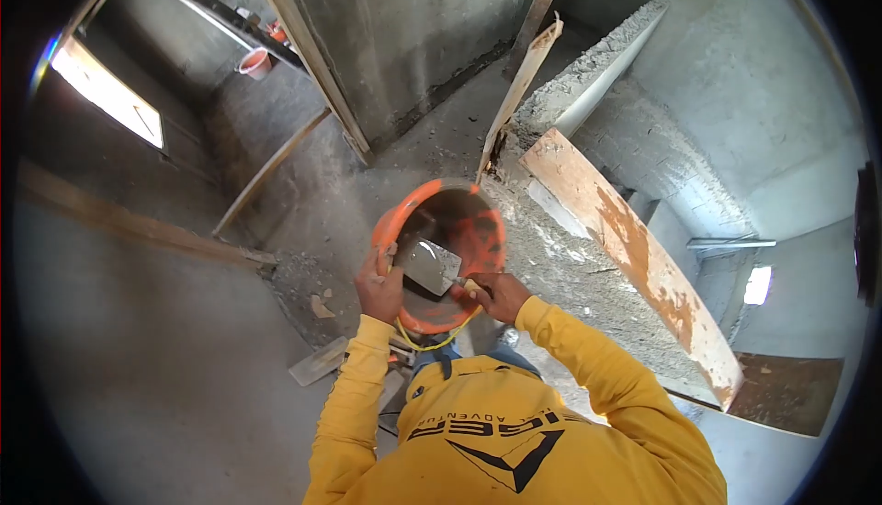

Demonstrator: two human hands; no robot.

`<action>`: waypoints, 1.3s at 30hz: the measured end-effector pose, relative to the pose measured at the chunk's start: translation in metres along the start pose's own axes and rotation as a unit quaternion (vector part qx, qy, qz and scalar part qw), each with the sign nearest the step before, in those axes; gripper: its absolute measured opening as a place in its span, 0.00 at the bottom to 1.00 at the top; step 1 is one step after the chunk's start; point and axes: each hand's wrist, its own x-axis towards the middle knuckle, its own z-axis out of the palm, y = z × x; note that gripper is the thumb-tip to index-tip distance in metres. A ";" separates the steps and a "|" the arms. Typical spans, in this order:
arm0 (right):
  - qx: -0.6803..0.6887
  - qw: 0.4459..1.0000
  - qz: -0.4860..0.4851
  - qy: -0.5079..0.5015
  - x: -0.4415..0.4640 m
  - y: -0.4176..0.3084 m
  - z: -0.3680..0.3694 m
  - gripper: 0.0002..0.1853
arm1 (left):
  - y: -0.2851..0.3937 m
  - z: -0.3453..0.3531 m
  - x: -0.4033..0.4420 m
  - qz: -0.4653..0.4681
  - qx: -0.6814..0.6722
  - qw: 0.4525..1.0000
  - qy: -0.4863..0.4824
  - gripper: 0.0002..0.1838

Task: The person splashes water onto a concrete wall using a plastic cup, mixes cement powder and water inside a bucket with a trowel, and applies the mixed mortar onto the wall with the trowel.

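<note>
An orange bucket (420,200), smeared with grey mortar inside, is tilted in front of my body. My left hand (379,284) is closed on its left rim, fingers toward the outside. In my right hand (497,296) is the handle of a trowel, held at the bucket's right side. The trowel's flat metal blade (430,267) lies over the bucket's opening and looks wet and shiny. A yellow cord handle (430,347) hangs below the bucket's near rim. How much mortar is inside is hard to see in the shadow.
To the right runs a rough concrete ledge (588,289) with a long wooden board (634,257) along it. A splintered wooden post (521,91) rises beyond the bucket. Another bucket (255,64) stands far left, past a wooden door frame (308,50). A plank piece (318,363) lies by my feet.
</note>
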 end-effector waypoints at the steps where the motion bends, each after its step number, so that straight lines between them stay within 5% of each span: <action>1: -0.026 1.000 0.014 0.002 0.001 0.003 0.001 0.15 | -0.017 -0.002 -0.001 0.001 0.019 1.000 0.015 0.23; 5: -0.001 0.999 0.037 -0.010 0.007 0.016 -0.002 0.18 | -0.091 -0.018 -0.011 -0.033 0.088 0.994 0.058 0.22; 9: 0.136 0.953 0.257 -0.091 0.028 0.031 -0.031 0.21 | -0.137 -0.047 -0.034 -0.082 0.111 0.983 0.119 0.23; 14: 0.119 0.922 0.367 -0.013 0.080 0.091 -0.081 0.20 | -0.167 -0.083 -0.061 -0.126 0.141 0.967 0.174 0.25; 15: 0.200 0.900 0.388 0.015 0.078 0.104 -0.099 0.20 | -0.163 -0.087 -0.064 -0.150 0.147 0.961 0.181 0.24; 16: 0.282 0.870 0.401 0.048 0.071 0.113 -0.117 0.21 | -0.153 -0.090 -0.065 -0.168 0.153 0.956 0.188 0.24; 22: 0.287 0.875 0.384 0.069 0.004 0.072 -0.132 0.22 | -0.156 -0.077 -0.063 -0.148 0.125 0.968 0.161 0.24; 28: 0.145 0.939 0.310 0.029 -0.019 0.032 -0.096 0.20 | -0.111 -0.023 -0.027 -0.083 0.074 0.990 0.081 0.25; 30: -0.080 0.980 0.180 0.021 -0.018 0.039 -0.073 0.20 | -0.089 -0.005 -0.016 -0.047 0.046 0.995 0.069 0.23; 32: -0.310 0.949 0.035 0.038 -0.003 0.019 -0.060 0.18 | -0.066 0.009 -0.008 -0.010 0.025 0.998 0.052 0.21; 39: -0.436 0.892 0.096 0.070 0.050 0.012 -0.033 0.25 | 0.014 0.040 0.006 0.122 0.062 0.988 -0.075 0.32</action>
